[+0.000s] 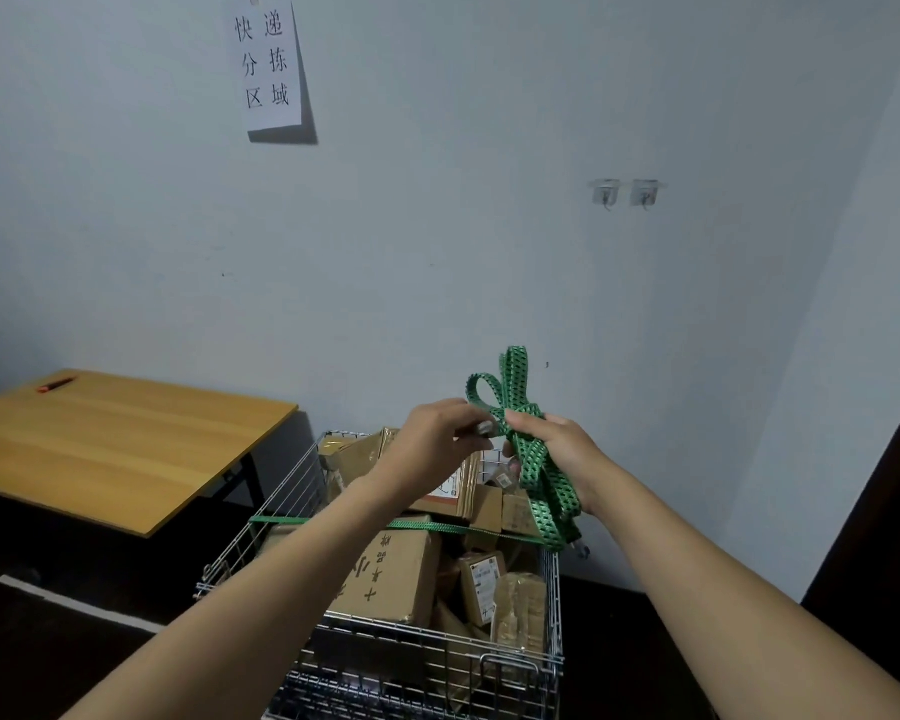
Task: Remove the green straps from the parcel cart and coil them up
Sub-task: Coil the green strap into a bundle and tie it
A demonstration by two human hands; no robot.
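Both hands grip the coiled strap (533,459); the left hand (437,444) pinches its hook end, the right hand (557,449) clamps loops that could spring loose.

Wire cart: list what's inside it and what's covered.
The cart holds cardboard boxes and small taped parcels. One green strap crosses above them. The forearms and the upper boxes cover whatever lies deeper; the cart's bottom cannot be seen.

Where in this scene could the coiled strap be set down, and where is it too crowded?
The wooden table is bare except for an orange pen at its far edge. The wire cart is packed with boxes, and a second green strap crosses its top.
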